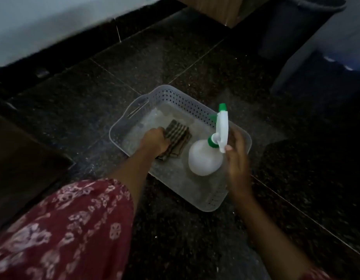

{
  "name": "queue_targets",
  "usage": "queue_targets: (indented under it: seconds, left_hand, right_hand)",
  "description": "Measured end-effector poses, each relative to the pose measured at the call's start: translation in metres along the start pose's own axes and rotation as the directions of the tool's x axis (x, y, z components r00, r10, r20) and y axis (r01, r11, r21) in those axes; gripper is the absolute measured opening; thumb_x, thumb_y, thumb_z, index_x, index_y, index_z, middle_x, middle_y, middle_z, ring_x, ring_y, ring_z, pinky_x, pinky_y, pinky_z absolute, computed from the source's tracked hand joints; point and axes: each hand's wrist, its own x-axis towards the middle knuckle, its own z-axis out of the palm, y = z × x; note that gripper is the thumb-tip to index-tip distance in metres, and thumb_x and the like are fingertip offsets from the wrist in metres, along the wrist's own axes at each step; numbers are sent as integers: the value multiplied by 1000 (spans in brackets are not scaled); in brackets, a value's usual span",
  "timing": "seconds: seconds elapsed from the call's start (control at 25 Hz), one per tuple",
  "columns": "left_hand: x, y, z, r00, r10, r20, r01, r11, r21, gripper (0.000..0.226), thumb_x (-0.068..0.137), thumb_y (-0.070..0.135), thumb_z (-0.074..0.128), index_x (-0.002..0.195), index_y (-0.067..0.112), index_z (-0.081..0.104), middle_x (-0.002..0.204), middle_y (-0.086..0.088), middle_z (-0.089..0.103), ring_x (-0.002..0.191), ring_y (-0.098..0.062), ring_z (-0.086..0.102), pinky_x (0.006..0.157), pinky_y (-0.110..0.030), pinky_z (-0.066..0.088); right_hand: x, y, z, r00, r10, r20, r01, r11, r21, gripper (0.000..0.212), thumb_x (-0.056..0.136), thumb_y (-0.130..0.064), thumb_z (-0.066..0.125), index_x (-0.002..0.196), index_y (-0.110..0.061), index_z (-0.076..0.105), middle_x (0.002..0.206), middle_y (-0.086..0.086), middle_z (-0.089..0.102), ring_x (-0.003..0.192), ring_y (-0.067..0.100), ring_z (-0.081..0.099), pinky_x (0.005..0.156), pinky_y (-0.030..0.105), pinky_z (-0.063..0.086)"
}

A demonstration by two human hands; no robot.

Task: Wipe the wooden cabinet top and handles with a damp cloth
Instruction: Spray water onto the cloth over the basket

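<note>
A translucent perforated plastic basket [175,97] sits on the dark floor. Inside it lies a folded striped brown cloth [180,136], and my left hand [154,141] is closed over its near end. A white spray bottle [204,158] with a green nozzle and collar stands in the basket's right half. My right hand [236,156] hovers beside the bottle's trigger with fingers spread, touching or nearly touching it. A wooden cabinet corner [219,9] shows at the top of the view.
The floor is dark speckled stone tile [154,57]. A pale wall or bed edge [43,23] runs along the upper left. A grey bin [296,27] stands at the upper right. Dark furniture [19,158] sits at the left.
</note>
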Motion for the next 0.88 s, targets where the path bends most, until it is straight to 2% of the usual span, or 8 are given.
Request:
queue_targets:
  seconds: [0.12,0.24,0.36,0.48,0.56,0.72,0.8,0.88]
  left_hand:
    - [10,0,5,996,-55,-69,52,998,-39,47,90,31,54,128,4,49,133,-22,48,122,-37,48,103,-43,43]
    - [15,1,2,986,-150,73,164,948,-273,55,88,29,61,132,1,45,138,-20,48,125,-33,48,105,-37,41]
    - [17,3,2,968,-140,209,225,852,-473,50,82,18,68,127,2,53,133,-19,55,121,-33,53,105,-41,43]
    - [7,9,5,978,-76,192,181,760,-624,10,82,9,63,88,17,59,115,-19,61,111,-37,58,99,-48,48]
    - [2,10,1,977,-31,213,188,608,-771,17,83,8,57,75,20,49,101,-17,59,102,-38,61,93,-53,48]
    - [0,12,-10,977,-48,206,211,325,-922,22,92,7,45,112,15,46,98,-9,57,83,-20,58,68,-35,52]
    - [0,8,-13,985,-43,168,174,236,-956,36,92,5,41,128,11,43,111,-13,60,92,-26,60,73,-38,53]
    - [1,-2,-15,987,-1,163,161,161,-974,47,89,2,39,134,13,44,124,-17,59,109,-34,59,89,-48,51]
  right_hand:
    - [11,8,-6,984,-81,157,73,995,62,64,81,-23,48,138,-25,18,149,-4,30,133,4,37,104,16,38]
    - [14,13,-1,962,-45,269,81,989,-124,83,78,-28,65,141,-26,12,131,-31,28,115,-28,34,95,-4,30]
    - [20,16,11,987,33,155,-7,987,-161,76,77,-21,74,138,-21,27,122,-21,43,110,-12,40,89,-4,31]
    - [39,10,21,997,45,67,-38,994,-106,72,79,-26,68,139,-7,32,136,4,45,124,4,40,98,9,33]
    - [52,9,28,997,-26,68,32,995,-92,49,80,-20,56,126,-7,46,111,-1,57,100,-4,53,85,12,42]
    - [71,0,43,979,-81,185,94,994,-62,22,85,-5,53,105,-11,57,85,-8,59,69,-8,58,65,6,44]
    - [77,-3,48,978,-17,209,32,997,-67,12,86,-8,57,97,-9,61,90,5,65,79,2,63,68,8,48]
    - [81,-10,57,968,112,223,-94,992,-90,21,85,-27,60,88,-7,67,91,22,69,85,29,67,74,32,55]
